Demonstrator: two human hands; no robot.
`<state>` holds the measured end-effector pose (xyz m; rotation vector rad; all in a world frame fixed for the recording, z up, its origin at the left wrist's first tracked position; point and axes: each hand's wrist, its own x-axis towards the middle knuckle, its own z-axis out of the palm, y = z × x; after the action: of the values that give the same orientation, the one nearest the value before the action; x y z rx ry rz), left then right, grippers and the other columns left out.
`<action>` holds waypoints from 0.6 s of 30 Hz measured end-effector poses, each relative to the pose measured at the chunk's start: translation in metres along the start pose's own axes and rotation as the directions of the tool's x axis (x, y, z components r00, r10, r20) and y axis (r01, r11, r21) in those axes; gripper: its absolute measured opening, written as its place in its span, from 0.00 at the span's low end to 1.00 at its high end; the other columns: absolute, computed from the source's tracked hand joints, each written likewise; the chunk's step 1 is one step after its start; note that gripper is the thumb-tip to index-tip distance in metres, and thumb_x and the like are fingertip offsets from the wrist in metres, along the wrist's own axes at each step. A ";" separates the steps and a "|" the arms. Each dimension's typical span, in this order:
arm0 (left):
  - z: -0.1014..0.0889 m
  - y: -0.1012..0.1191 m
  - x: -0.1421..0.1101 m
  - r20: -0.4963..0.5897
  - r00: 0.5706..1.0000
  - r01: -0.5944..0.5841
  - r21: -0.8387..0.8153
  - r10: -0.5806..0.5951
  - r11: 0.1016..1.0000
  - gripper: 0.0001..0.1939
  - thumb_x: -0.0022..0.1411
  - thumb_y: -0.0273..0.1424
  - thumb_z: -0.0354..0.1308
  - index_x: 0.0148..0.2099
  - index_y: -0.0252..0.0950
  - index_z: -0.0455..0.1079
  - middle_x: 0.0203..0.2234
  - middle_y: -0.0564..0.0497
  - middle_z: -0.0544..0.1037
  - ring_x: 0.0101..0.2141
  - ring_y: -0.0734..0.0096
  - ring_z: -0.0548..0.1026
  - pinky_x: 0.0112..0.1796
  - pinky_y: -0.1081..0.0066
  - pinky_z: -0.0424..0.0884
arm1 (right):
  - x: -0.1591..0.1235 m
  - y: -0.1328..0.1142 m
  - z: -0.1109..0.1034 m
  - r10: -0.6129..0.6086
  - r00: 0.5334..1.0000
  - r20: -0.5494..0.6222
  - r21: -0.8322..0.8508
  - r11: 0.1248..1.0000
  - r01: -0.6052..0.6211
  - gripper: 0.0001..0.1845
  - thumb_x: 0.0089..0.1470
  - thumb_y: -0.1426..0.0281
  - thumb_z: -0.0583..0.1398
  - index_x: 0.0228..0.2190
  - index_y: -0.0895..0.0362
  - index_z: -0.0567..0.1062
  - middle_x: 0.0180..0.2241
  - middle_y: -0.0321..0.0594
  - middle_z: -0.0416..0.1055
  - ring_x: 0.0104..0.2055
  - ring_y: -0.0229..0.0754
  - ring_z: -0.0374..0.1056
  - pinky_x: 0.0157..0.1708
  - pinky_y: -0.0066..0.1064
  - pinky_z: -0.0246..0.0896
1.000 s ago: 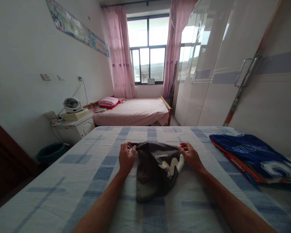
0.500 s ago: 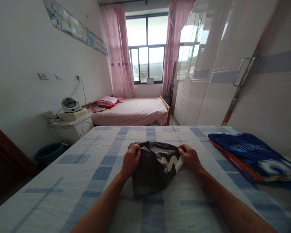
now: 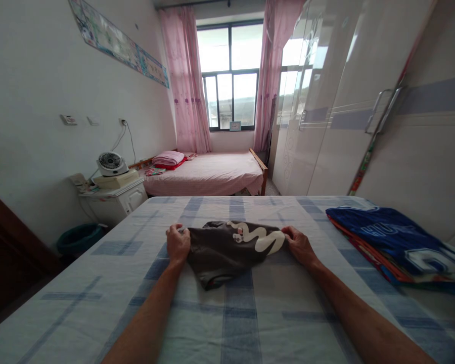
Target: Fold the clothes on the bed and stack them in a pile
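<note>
A dark grey garment (image 3: pixel 220 255) with a white cartoon print lies bunched on the bed in front of me; whether it is a shirt or shorts I cannot make out. My left hand (image 3: pixel 178 243) pinches its left corner between thumb and fingers. At the opposite end, my right hand (image 3: pixel 298 244) grips the edge beside the white print. The cloth is stretched between both hands, and its lower part hangs toward me in a folded point resting on the blue-and-white checked bedsheet (image 3: pixel 273 323).
A stack of folded clothes, topped by a blue jersey (image 3: pixel 394 242), lies at the bed's right side. Left of the bed stand a green bin (image 3: pixel 78 238) and a white nightstand (image 3: pixel 117 199) carrying a fan (image 3: pixel 111 163). A pink-covered bed (image 3: pixel 220 172) and a wardrobe (image 3: pixel 326 126) are beyond.
My left hand first moved in to the right, gripping the garment, then pulled its corner out left. The cloth is now wider, and the print has turned and shifted upward. My right hand keeps its hold.
</note>
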<state>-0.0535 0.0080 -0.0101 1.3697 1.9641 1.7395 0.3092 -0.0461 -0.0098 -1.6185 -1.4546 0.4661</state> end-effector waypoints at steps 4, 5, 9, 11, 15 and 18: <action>0.005 0.006 -0.018 0.237 0.930 -0.331 0.212 0.280 0.920 0.16 0.55 0.32 0.54 0.47 0.35 0.67 0.50 0.39 0.67 0.54 0.52 0.62 0.53 0.57 0.59 | -0.003 -0.002 0.001 -0.077 0.986 0.147 0.107 0.992 0.062 0.20 0.42 0.67 0.57 0.40 0.56 0.73 0.33 0.39 0.75 0.33 0.43 0.70 0.34 0.33 0.62; 0.007 0.008 -0.024 0.342 0.878 -0.422 0.219 0.336 0.880 0.18 0.57 0.35 0.54 0.49 0.36 0.66 0.51 0.40 0.68 0.54 0.54 0.63 0.53 0.58 0.59 | -0.004 -0.004 0.001 -0.110 0.975 0.194 0.143 0.986 0.082 0.23 0.41 0.69 0.57 0.43 0.56 0.72 0.35 0.39 0.75 0.35 0.43 0.70 0.35 0.33 0.63; 0.012 0.018 -0.044 0.642 0.653 -0.628 0.161 0.402 0.762 0.19 0.55 0.37 0.59 0.49 0.38 0.67 0.49 0.44 0.71 0.51 0.56 0.66 0.52 0.60 0.60 | -0.007 -0.009 0.005 -0.186 0.966 0.180 0.159 0.975 0.158 0.23 0.44 0.70 0.55 0.44 0.55 0.73 0.40 0.39 0.75 0.41 0.45 0.69 0.42 0.34 0.62; 0.013 0.025 -0.049 0.644 0.649 -0.645 0.185 0.404 0.741 0.16 0.56 0.35 0.58 0.48 0.38 0.68 0.47 0.44 0.72 0.50 0.57 0.67 0.51 0.60 0.60 | -0.007 -0.009 0.006 -0.171 0.976 0.134 0.120 0.981 0.155 0.21 0.46 0.70 0.53 0.42 0.54 0.75 0.39 0.39 0.75 0.42 0.46 0.69 0.43 0.35 0.60; 0.008 0.041 -0.059 0.638 0.570 -0.709 0.062 0.518 0.703 0.16 0.60 0.37 0.54 0.49 0.37 0.68 0.46 0.44 0.71 0.48 0.59 0.67 0.50 0.62 0.61 | -0.006 -0.008 0.006 -0.115 0.984 0.137 0.108 0.989 0.100 0.19 0.48 0.67 0.52 0.40 0.55 0.76 0.34 0.38 0.75 0.39 0.45 0.68 0.38 0.33 0.60; 0.006 0.050 -0.069 0.755 0.339 -0.758 -0.135 0.562 0.638 0.25 0.53 0.42 0.61 0.51 0.39 0.67 0.47 0.46 0.70 0.47 0.59 0.68 0.48 0.64 0.64 | -0.005 -0.006 0.005 -0.079 0.986 0.145 0.156 0.986 0.056 0.19 0.50 0.64 0.51 0.38 0.57 0.76 0.27 0.36 0.73 0.31 0.41 0.67 0.32 0.30 0.60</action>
<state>0.0136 -0.0427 0.0022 2.7176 1.1617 0.7441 0.3002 -0.0495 -0.0088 -1.4351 -1.5412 0.6559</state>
